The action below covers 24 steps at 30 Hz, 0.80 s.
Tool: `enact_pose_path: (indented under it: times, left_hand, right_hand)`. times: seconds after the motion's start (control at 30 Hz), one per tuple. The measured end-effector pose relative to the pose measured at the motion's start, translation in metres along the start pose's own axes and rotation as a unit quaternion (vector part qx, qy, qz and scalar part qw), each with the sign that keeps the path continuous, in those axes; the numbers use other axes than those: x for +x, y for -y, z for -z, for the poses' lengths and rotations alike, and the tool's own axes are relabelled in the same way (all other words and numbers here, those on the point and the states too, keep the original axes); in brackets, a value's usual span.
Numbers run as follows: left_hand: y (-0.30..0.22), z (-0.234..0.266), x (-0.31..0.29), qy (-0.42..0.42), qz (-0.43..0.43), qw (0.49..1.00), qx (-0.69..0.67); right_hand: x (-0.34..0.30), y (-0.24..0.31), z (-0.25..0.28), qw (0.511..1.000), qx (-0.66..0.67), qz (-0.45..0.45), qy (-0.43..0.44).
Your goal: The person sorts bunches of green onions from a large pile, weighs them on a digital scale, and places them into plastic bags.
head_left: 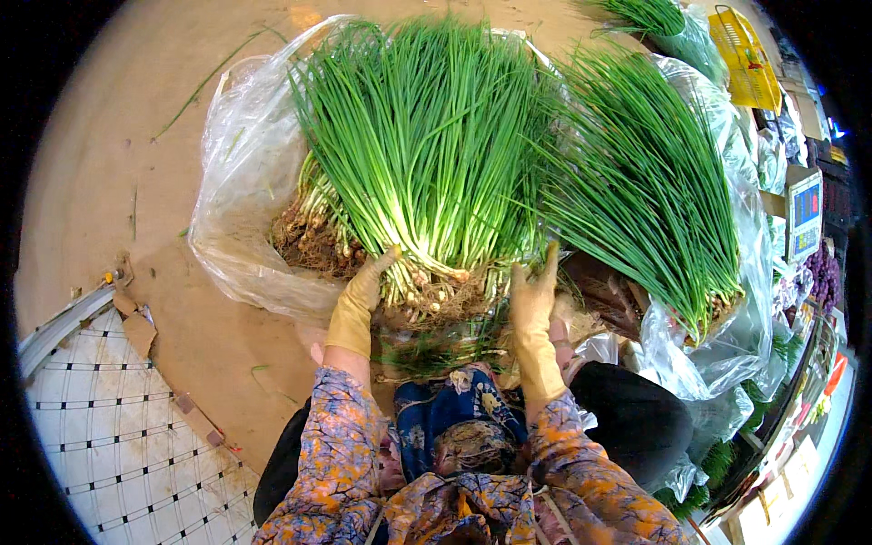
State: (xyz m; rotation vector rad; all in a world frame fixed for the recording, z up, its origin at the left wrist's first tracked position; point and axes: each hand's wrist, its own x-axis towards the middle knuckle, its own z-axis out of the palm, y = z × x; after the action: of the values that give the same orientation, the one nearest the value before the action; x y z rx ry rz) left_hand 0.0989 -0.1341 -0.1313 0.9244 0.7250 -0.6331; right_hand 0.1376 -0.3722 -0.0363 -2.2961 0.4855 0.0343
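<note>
A big sheaf of green onions (436, 154) lies in front of me, its leaves pointing away and its pale bulbs and brown roots (436, 295) toward me. My left hand (363, 289), in a yellow rubber glove, rests against the left side of the root end, fingers stretched out over the stems. My right hand (534, 295), gloved alike, is at the right side of the roots with two fingers spread in a V. Neither hand wraps round the bunch. More green onions with soil on their roots (318, 232) lie under the sheaf at its left.
A clear plastic bag (241, 191) spreads beneath the sheaf. At right, another heap of green onions (649, 182) lies on plastic sheeting (677, 354). Beyond are a yellow basket (745, 59) and a scale with a display (804, 213). White tiled floor (118, 427) meets brown cardboard-coloured ground at left.
</note>
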Motion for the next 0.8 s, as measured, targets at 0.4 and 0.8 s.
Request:
enact_pose_path:
  times: [0.4,0.8]
  left_hand:
    - [-0.008,-0.019,-0.006,-0.042,0.018,0.999,0.03]
    - [-0.042,-0.131,-0.094,-0.088,0.037,0.991,-0.091]
  right_hand:
    - [0.013,0.039,-0.036,0.895,0.035,-0.286,0.34]
    - [0.019,0.157,0.049,0.823,-0.183,0.023,0.537]
